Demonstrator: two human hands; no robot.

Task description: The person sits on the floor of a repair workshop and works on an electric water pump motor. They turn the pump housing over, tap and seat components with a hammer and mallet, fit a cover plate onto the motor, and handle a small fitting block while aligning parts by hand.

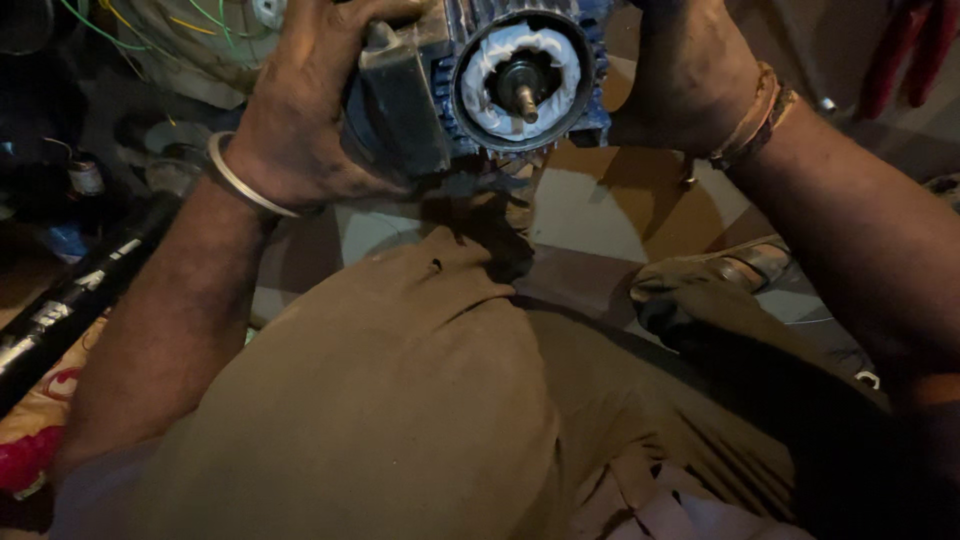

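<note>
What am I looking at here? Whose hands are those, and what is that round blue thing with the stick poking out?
There is no machine doing the work here, just a person. The one picture comes from a camera worn on their head, looking down, so you see their own arms and lap. The left hand, with a metal bangle on its wrist, grips one side of a blue electric motor. The right hand, wearing a thread band, holds the other side. The stick is the motor's metal shaft, with white padding around it inside. Below are the person's brown trousers, a patterned floor and a sandalled foot.
</note>
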